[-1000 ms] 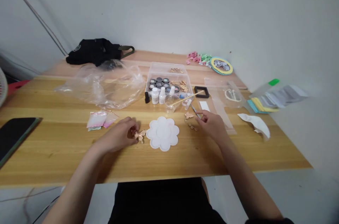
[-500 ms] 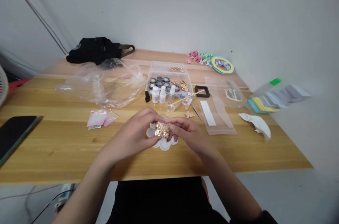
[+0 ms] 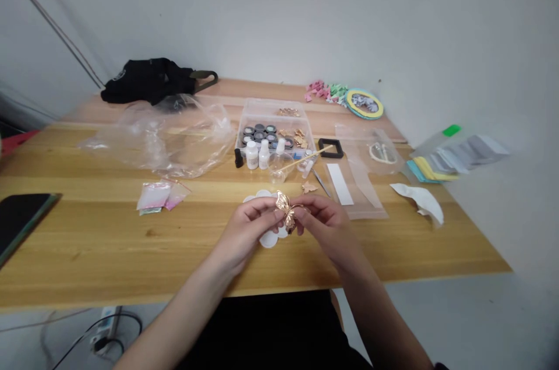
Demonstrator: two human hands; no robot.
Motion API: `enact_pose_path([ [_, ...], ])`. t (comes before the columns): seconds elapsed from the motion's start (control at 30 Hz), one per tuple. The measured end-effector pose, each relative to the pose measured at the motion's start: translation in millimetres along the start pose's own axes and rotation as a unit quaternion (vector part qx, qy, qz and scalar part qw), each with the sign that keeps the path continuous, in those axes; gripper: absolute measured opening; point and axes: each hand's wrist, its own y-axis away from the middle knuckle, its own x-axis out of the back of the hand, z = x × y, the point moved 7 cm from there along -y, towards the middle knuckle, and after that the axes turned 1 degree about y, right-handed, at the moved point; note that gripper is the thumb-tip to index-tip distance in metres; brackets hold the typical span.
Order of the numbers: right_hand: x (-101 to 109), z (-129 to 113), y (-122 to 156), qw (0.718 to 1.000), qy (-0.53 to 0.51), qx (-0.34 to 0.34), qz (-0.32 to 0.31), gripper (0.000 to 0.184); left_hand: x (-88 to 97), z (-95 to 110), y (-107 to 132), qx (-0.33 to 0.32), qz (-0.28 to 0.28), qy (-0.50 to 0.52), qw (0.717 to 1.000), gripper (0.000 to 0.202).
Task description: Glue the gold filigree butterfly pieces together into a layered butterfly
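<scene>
A gold butterfly ornament [image 3: 286, 210] is pinched between the fingertips of the left hand [image 3: 250, 225] and the right hand [image 3: 326, 222], just above the white flower-shaped palette [image 3: 268, 239]. Its thin wings are best gripped lightly, by the edges.

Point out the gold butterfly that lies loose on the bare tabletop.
The small butterfly beside the tweezers. The bigger butterfly is pinched between left hand and right hand; the rest sit in the clear box.
</scene>
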Motion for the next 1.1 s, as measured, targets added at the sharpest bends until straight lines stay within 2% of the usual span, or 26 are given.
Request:
enact_pose_path([
  [0.07, 3, 7, 1, 1.0, -0.004, -0.013, -0.012, 0.018, -5.1, -6, -3, 0.028, -0.023, 0.018, 0.999, 0.016],
  [0.13, 17, 13, 2, 0.999, 0.023, -0.021, -0.013, 0.022, -8.2, -15, -5, 0.064, -0.047, 0.03, 0.996, 0.017],
  [0.2, 54, 13, 2, 0.992, 0.118, -0.016, 0.052, 0.025, -7.0, -24, -6, 0.092, -0.045, 0.042, 0.994, 0.02],
  [0.23, 82, 8, 4, 0.972, 0.2, -0.005, 0.126, 0.024, -6.0, -28, -7, 0.102, -0.042, 0.046, 0.993, 0.021],
  [0.27, 114, 0, 8, 0.928, 0.302, -0.003, 0.216, 0.023, -5.4, -31, -7, 0.11, -0.039, 0.049, 0.992, 0.021],
  [0.3, 144, -9, 14, 0.855, 0.427, -0.028, 0.292, 0.023, -5.2, -33, -7, 0.115, -0.039, 0.051, 0.991, 0.022],
  [0.33, 171, -16, 19, 0.762, 0.545, -0.07, 0.342, 0.024, -5.7, -34, -7, 0.118, -0.042, 0.051, 0.991, 0.022],
  [0.37, 193, -20, 21, 0.727, 0.579, -0.087, 0.359, 0.025, -6.6, -34, -6, 0.121, -0.047, 0.048, 0.99, 0.022],
  [0.4, 213, -23, 22, 0.71, 0.595, -0.096, 0.365, 0.027, -7.6, -34, -5, 0.122, -0.052, 0.045, 0.99, 0.022],
  [0.47, 243, -23, 22, 0.693, 0.616, -0.107, 0.359, 0.029, -9.2, -31, -4, 0.12, -0.056, 0.04, 0.99, 0.021],
  [0.57, 274, -12, 18, 0.673, 0.655, -0.139, 0.314, 0.025, -10.2, -26, -2, 0.119, -0.051, 0.044, 0.991, 0.022],
  [0.63, 290, -8, 20, 0.668, 0.655, -0.149, 0.32, 0.022, -9.7, -23, -1, 0.119, -0.042, 0.046, 0.991, 0.023],
  [0.7, 296, -12, 25, 0.669, 0.641, -0.133, 0.352, 0.023, -8.8, -20, 0, 0.113, -0.037, 0.041, 0.992, 0.022],
  [0.77, 283, -24, 31, 0.683, 0.621, -0.082, 0.375, 0.026, -8.2, -17, 1, 0.098, -0.039, 0.028, 0.994, 0.021],
  [0.8, 269, -38, 38, 0.673, 0.614, -0.024, 0.411, 0.026, -8.0, -15, 2, 0.089, -0.041, 0.019, 0.995, 0.019],
  [0.87, 219, -63, 47, 0.692, 0.584, 0.141, 0.4, 0.025, -8.2, -11, 3, 0.068, -0.044, -0.001, 0.997, 0.016],
  [0.9, 186, -72, 47, 0.716, 0.575, 0.205, 0.337, 0.023, -8.7, -8, 4, 0.059, -0.045, -0.011, 0.997, 0.014],
  [0.97, 119, -80, 47, 0.754, 0.565, 0.279, 0.186, 0.026, -11.1, -4, 7, 0.046, -0.054, -0.027, 0.997, 0.011],
  [1.03, 67, -86, 50, 0.773, 0.538, 0.32, 0.103, 0.031, -14.3, -1, 9, 0.038, -0.066, -0.038, 0.996, 0.009],
  [1.1, 32, -88, 50, 0.777, 0.515, 0.356, 0.062, 0.032, -16.6, 0, 12, 0.034, -0.077, -0.04, 0.996, 0.009],
])
